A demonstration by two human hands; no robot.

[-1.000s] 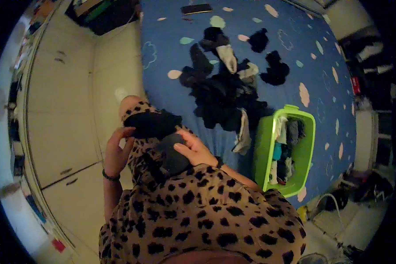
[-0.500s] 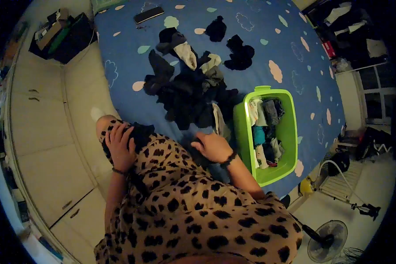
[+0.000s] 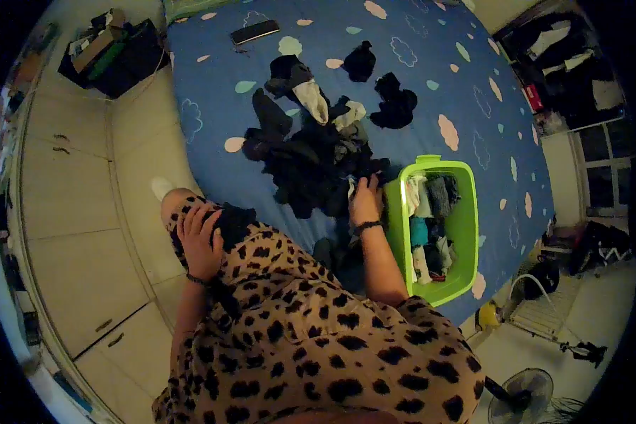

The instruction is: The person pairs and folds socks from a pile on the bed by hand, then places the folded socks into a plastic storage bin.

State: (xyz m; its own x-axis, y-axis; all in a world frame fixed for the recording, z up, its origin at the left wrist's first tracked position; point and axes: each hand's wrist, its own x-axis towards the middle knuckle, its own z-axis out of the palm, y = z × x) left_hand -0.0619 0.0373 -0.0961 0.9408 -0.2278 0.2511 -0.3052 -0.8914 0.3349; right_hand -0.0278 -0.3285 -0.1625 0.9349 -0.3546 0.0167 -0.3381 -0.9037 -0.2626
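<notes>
My left hand [image 3: 201, 242] lies open on my thigh, fingers spread beside a dark piece of cloth [image 3: 237, 222]. At the right edge of a heap of dark socks [image 3: 300, 169] on the bed, my right hand [image 3: 365, 203] has its fingers closed on a light grey sock [image 3: 351, 185], mostly hidden under the hand. A white-and-grey sock [image 3: 312, 102] lies on top of the heap. Just right of my right hand stands a green plastic basket [image 3: 466, 261], with several rolled socks [image 3: 418, 232] lined up along its left part.
The bed [image 3: 431, 63] has a blue patterned sheet. Two dark sock bundles [image 3: 394, 102] lie beyond the heap, and a phone [image 3: 255, 32] lies near the far left. A fan [image 3: 523, 399] stands at lower right. Low cabinets [image 3: 78, 198] line the left.
My right hand has moved forward from near my lap to the light grey sock at the heap's edge. My left hand stays on my thigh. The view has shifted slightly.
</notes>
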